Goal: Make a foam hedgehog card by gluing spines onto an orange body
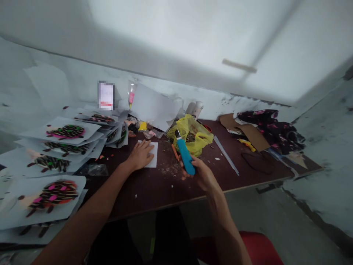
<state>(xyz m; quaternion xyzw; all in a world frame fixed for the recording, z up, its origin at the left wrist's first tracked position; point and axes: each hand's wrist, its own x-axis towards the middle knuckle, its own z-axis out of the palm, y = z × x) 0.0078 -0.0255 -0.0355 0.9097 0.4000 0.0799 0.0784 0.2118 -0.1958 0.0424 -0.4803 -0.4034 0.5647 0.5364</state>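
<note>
My left hand (140,155) lies flat with its fingers spread on a small white sheet of paper (153,161) on the dark table. In my right hand (200,170) is a blue-handled tool (185,154) with a short silver metal end that points up and away from me; its exact kind does not show. Just beyond the tool sits an open yellow plastic bag (194,138) with brown twig-like pieces inside. An orange stick (175,151) lies on the table beside the tool, among crumbs and scraps.
Stacked paper sheets with hedgehog-like collages (64,131) fill the left side. A phone-like upright object (106,96), blurred out, leans at the back wall. To the right lie pale strips (226,154), a yellow cutter (247,144), brown cardboard (255,136) and dark patterned cloth (286,132).
</note>
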